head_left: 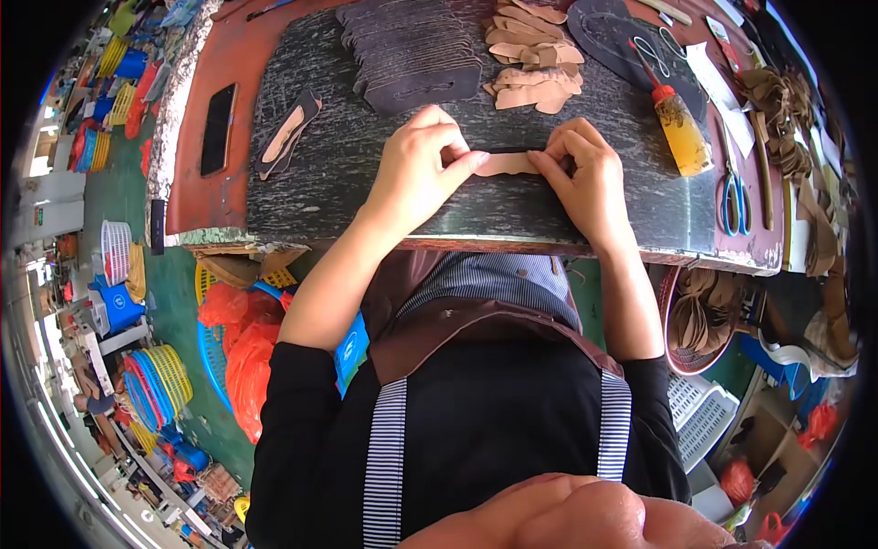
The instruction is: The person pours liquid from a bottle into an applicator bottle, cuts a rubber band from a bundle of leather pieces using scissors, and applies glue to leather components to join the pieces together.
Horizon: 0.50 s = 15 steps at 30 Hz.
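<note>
A small tan leather piece (506,164) with a wavy near edge is stretched between my hands, low over the dark work board (329,206). A dark strip shows along its far edge. My left hand (416,169) pinches its left end between thumb and fingers. At the opposite end, my right hand (587,169) has its thumb pressed on the piece and its fingers curled behind. Beyond my hands lie a row of overlapping dark cut pieces (412,55) and a pile of tan leather pieces (535,78). A joined dark-and-tan piece (289,135) rests to the left.
A phone (218,130) lies at the left of the table. On the right are a bottle of yellow liquid (684,137) with a red cap and blue-handled scissors (734,203). Below the table stand a basket of brown pieces (702,316) and red plastic bags (251,366).
</note>
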### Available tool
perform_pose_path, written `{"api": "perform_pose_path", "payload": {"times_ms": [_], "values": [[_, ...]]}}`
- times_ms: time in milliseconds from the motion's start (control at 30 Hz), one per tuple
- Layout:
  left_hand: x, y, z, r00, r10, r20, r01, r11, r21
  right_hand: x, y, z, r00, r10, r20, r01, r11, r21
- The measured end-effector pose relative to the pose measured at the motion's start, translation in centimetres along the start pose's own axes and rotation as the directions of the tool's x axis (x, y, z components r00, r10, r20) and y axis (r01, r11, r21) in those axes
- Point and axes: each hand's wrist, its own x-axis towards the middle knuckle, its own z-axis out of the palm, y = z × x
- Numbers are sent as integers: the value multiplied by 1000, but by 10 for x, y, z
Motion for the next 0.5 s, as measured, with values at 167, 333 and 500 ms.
{"api": "perform_pose_path", "payload": {"times_ms": [167, 333, 500], "values": [[1, -1, 2, 999, 22, -23, -21, 999, 47, 0, 1, 3, 996, -86, -16, 85, 993, -77], [-1, 0, 4, 998, 51, -26, -47, 992, 119, -1, 3, 3, 996, -90, 13, 91, 980, -175], [-10, 13, -5, 968, 232, 92, -250, 919, 304, -1, 2, 0, 922, -386, -17, 355, 864, -357]]}}
